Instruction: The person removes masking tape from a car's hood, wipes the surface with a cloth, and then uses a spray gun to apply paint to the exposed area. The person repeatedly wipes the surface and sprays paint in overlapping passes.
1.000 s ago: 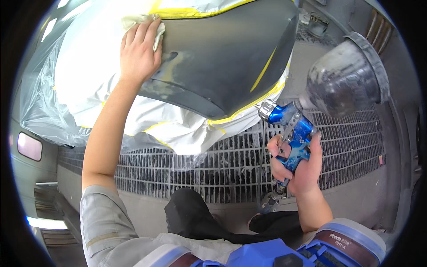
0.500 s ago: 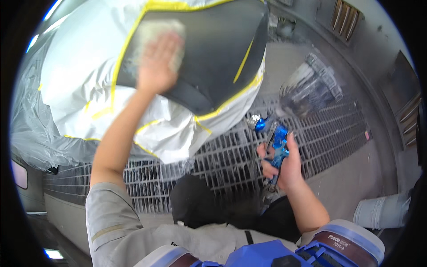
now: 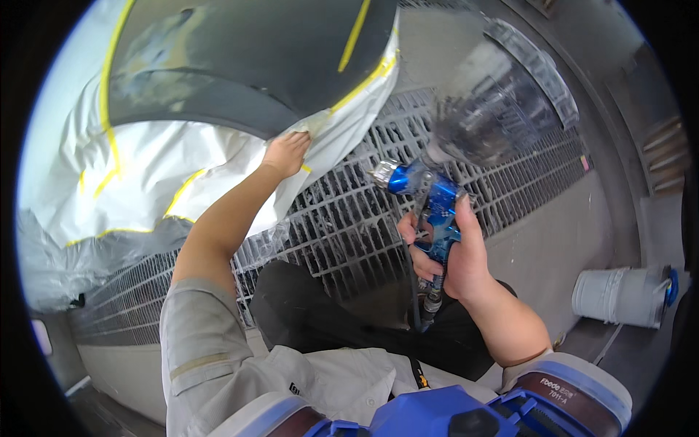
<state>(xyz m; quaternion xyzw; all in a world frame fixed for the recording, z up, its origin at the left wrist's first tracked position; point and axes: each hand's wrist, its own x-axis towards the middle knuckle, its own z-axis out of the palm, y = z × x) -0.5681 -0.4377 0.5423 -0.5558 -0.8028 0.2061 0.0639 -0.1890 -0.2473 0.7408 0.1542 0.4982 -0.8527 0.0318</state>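
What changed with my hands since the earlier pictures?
Your left hand moved from the upper left edge of the dark panel down to its lower corner; whether it still has the cloth is hard to tell. Your right hand still holds the spray gun.

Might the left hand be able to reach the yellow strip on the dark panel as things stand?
Probably yes: the left hand is at the lower edge of the dark panel, and nothing appears between it and the yellow strip.

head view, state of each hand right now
Left hand: at the dark panel's lower edge; whether it grips anything cannot be told.
Right hand: closed around the blue spray gun.
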